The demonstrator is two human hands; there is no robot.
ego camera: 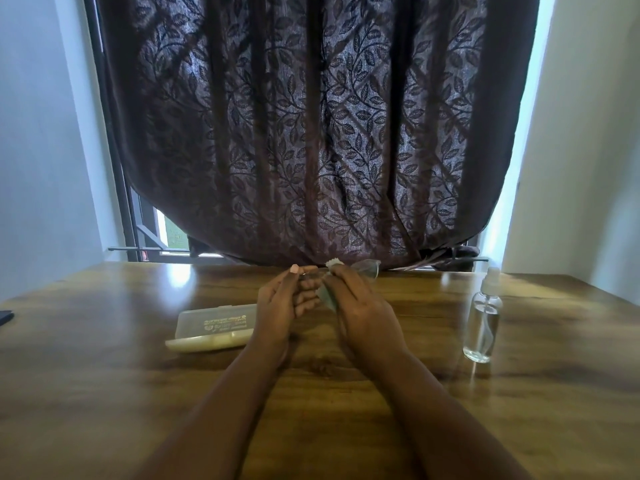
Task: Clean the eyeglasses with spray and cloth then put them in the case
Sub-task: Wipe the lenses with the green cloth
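Note:
Both hands are raised above the middle of the wooden table [104,341]. My left hand [280,306] pinches one end of the thin-framed eyeglasses [367,268]. My right hand [360,306] grips a pale cleaning cloth [327,297] against the glasses; one lens sticks out to the right past the fingers. The cream glasses case [213,327] lies shut on the table, just left of my left hand. A clear spray bottle [483,323] with a white nozzle stands upright to the right.
A dark leaf-patterned curtain [311,133] hangs behind the table's far edge. A dark object [5,317] shows at the left edge of the table. White walls stand on both sides.

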